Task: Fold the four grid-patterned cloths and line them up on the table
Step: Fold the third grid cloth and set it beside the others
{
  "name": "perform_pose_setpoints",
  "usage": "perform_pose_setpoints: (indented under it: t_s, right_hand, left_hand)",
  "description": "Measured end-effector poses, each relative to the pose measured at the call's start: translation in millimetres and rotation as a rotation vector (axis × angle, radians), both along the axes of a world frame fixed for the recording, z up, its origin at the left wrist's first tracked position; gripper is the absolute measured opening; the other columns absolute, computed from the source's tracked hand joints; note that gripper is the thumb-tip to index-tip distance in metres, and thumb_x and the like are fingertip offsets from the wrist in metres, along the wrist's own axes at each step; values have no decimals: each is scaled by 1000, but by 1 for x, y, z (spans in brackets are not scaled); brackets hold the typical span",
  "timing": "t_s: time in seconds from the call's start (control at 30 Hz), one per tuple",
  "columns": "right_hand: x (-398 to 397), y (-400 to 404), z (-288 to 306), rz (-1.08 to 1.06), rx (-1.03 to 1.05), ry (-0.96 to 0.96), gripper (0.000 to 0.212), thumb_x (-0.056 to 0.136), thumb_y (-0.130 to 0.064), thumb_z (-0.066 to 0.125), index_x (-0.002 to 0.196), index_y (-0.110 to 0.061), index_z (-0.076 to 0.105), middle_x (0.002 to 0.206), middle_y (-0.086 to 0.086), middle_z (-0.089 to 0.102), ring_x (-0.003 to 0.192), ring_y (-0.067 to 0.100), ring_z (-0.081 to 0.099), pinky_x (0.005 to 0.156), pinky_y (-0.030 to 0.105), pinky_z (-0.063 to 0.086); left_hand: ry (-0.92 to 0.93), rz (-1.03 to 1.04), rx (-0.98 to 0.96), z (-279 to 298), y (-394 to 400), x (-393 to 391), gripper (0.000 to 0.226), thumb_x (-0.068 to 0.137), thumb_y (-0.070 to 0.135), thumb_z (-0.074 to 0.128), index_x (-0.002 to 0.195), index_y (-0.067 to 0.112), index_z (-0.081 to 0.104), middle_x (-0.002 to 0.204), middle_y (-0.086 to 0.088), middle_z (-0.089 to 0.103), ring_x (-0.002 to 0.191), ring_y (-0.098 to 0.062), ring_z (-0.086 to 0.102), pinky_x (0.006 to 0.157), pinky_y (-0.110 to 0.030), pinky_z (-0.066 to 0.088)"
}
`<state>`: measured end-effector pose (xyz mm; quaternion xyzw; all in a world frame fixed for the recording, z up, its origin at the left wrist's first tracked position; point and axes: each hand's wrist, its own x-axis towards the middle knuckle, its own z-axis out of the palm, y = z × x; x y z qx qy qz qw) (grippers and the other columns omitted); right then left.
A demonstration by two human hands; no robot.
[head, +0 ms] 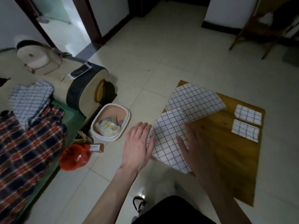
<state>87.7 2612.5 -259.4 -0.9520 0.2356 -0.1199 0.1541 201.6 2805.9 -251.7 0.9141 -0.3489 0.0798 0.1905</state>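
Flattening the half-folded cloth [168,136] at frame centre, we keep both hands, left [137,146] and right [199,146], open; press edges square on the bench [229,159].

Bin: a white bin [111,122] with trash stands on the tiled floor [153,50].
Bag: a red bag [74,156] lies near it.
Shirts: checked shirts [27,139] lie at the left.
Chair: a wooden chair [265,26] stands far back.

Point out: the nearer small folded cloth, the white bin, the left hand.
nearer small folded cloth [245,132], head view, centre of its top face
white bin [97,135], head view, near left rim
left hand [137,147], head view, back of the hand
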Motion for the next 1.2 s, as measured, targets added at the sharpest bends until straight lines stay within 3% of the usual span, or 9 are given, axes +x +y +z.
perform_pose_setpoints:
  t_s: [0.2, 0.33, 0.63, 0.8, 0.9, 1.03, 1.2]
  right_hand:
    - [14, 22, 0, -184, -42, -21, 64, 105, -54, 43, 152, -11, 49, 151, 9, 57, 140, 25, 53, 116, 30, 29]
    - [25, 23, -11, -268, 32, -14, 65, 106, -54, 45, 154, -10, 46, 155, 10, 53, 141, 26, 51, 117, 43, 44]
    - [48, 16, -50, -493, 192, 77, 72, 106, -66, 21, 158, -19, 36, 162, 3, 42, 148, 24, 41, 119, 50, 40]
    - [60, 19, -59, -575, 224, 58, 66, 107, -58, 32, 157, -16, 40, 161, 5, 44, 150, 25, 38, 123, 48, 33]
    - [64, 22, -76, -658, 285, 47, 68, 105, -60, 33, 158, -17, 38, 162, 4, 44, 152, 24, 36, 124, 49, 31]
    - [72, 34, -108, -755, 305, -3, 65, 103, -52, 46, 151, -8, 49, 154, 12, 54, 147, 31, 45, 115, 59, 42]
    - [80, 45, -153, -848, 296, 54, 64, 102, -51, 48, 148, -7, 52, 152, 14, 55, 144, 33, 49, 116, 56, 40]
  left_hand:
    - [27, -158, -65, -10, -4, 48, 41, 107, 33, 51, 138, 9, 62, 142, -7, 62, 140, -26, 49, 118, -38, 32]
    - [49, -266, -46, -27, -22, 79, 42, 106, 32, 50, 139, 9, 61, 142, -7, 62, 140, -26, 49, 118, -39, 34]
    - [73, -423, -42, -55, -68, 133, 45, 105, 29, 50, 143, 6, 58, 140, -9, 63, 138, -28, 52, 115, -46, 41]
    - [142, -476, 4, -64, -87, 152, 47, 106, 34, 45, 145, 9, 55, 143, -8, 60, 140, -26, 49, 115, -50, 42]
    - [202, -537, 61, -70, -95, 163, 50, 108, 39, 41, 149, 13, 51, 149, -6, 56, 144, -21, 43, 120, -40, 33]
    - [240, -653, 85, -99, -104, 184, 51, 109, 40, 39, 148, 11, 53, 149, -8, 57, 144, -21, 44, 118, -38, 35]
    - [258, -765, 152, -145, -117, 212, 52, 111, 42, 35, 145, 9, 56, 146, -9, 60, 141, -23, 49, 117, -42, 40]
